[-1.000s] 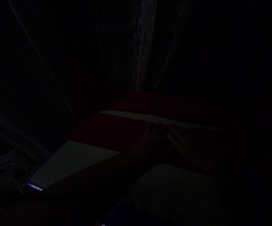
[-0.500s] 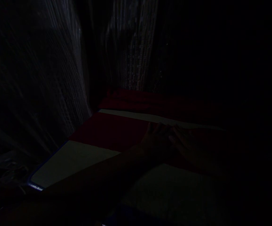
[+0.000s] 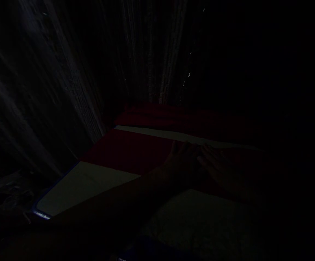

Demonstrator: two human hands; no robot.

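Observation:
The scene is very dark. My left hand lies flat on a red and white striped cloth, fingers stretched forward. My right hand rests just beside it, also flat, fingers pointing up and left. The two hands almost touch. Neither seems to hold anything. My left forearm runs back toward the lower left across the cloth.
A pale panel of the cloth with a blue edge reaches the lower left. A sheer netted curtain hangs behind. Crumpled pale material lies at the far left. A dim light patch sits below the hands.
The hands stay in place on the cloth. The netted curtain behind shifts and catches light differently, mostly on the left.

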